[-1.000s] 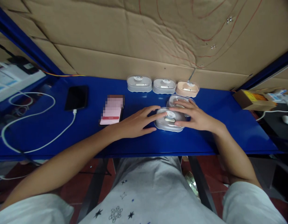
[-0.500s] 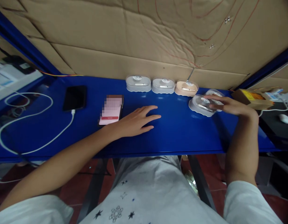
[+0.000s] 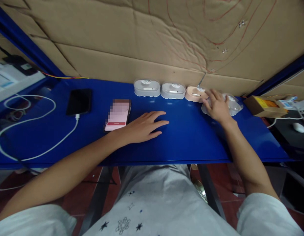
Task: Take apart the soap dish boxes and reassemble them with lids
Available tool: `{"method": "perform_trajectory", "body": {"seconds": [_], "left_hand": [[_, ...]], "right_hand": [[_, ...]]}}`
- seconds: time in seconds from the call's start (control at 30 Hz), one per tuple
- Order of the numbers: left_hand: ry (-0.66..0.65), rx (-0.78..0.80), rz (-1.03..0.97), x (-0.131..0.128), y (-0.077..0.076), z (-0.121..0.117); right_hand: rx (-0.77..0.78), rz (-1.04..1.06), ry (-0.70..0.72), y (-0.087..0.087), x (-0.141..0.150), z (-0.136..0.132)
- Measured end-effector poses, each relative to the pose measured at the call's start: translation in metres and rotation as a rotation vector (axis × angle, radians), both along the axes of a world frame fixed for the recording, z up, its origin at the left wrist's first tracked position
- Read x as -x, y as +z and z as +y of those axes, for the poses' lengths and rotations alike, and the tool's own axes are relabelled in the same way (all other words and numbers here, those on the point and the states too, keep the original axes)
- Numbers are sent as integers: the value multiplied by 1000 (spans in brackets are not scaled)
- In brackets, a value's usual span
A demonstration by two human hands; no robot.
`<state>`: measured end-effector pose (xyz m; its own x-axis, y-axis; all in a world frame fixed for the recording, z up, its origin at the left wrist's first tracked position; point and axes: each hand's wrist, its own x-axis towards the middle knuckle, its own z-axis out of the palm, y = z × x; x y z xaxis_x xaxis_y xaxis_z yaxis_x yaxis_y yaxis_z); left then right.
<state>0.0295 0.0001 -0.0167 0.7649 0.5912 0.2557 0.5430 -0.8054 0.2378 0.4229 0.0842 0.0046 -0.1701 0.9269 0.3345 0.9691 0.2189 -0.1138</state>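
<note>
My left hand (image 3: 148, 126) lies flat on the blue table (image 3: 181, 141), fingers spread and holding nothing. A phone (image 3: 119, 114) with a lit, partly pixelated screen lies beside its wrist. At the right, my right hand (image 3: 218, 106) reaches over a grey oval case (image 3: 205, 110) with a clear cover, fingers curved around it; the hand hides most of this case. Another clear-covered case (image 3: 233, 105) sits just to its right. To the left stand a peach case (image 3: 193, 95) and two grey cases (image 3: 173, 91), lined up along the cardboard wall.
A dark phone (image 3: 78, 102) with a looping white cable (image 3: 53, 154) lies at the left. An open cardboard box (image 3: 265, 106) stands at the right, near a white mouse (image 3: 299, 127). Cardboard panelling (image 3: 105, 55) backs the table.
My right hand has swung left and turned over the grey case, which has shifted slightly left toward the peach one. The case behind it now shows more. My left hand has stayed put.
</note>
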Motion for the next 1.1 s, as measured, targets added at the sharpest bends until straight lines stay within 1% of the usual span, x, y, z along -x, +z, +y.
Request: {"method": "perform_trajectory", "body": {"seconds": [0.1, 0.17, 0.23, 0.3, 0.4, 0.47, 0.53, 0.57, 0.63, 0.73, 0.8, 0.87, 0.93, 1.0, 1.1], "left_hand": [[15, 9, 19, 0, 2, -2], [46, 11, 34, -4, 6, 2], [82, 7, 35, -14, 13, 13], [112, 5, 19, -30, 22, 35], [165, 15, -2, -62, 32, 80], [255, 18, 15, -82, 34, 106], [326, 86, 76, -96, 32, 118], [339, 96, 91, -100, 30, 118], [339, 59, 87, -101, 26, 105], [333, -60, 50, -89, 20, 66], [334, -136, 44, -81, 19, 40], [351, -175, 63, -80, 21, 21], [328, -183, 72, -88, 23, 11], [277, -182, 63, -104, 25, 9], [217, -137, 95, -127, 26, 14]], "right_hand": [[8, -77, 76, -8, 24, -1], [38, -129, 99, -9, 28, 0], [66, -149, 118, -8, 26, 0], [75, -126, 145, -5, 19, -1], [64, -69, 193, -1, 10, -5], [69, -29, 240, 3, 7, -7], [84, 7, 296, 8, 5, -10], [93, 31, 330, 11, 5, -12], [121, 90, 412, 19, 4, -18], [219, 190, 549, 33, -2, -27], [314, 228, 594, 41, -14, -33], [384, 228, 571, 45, -33, -36], [439, 183, 499, 47, -55, -36], [469, 122, 397, 44, -74, -32], [397, 67, 265, 37, -93, -20]]}}
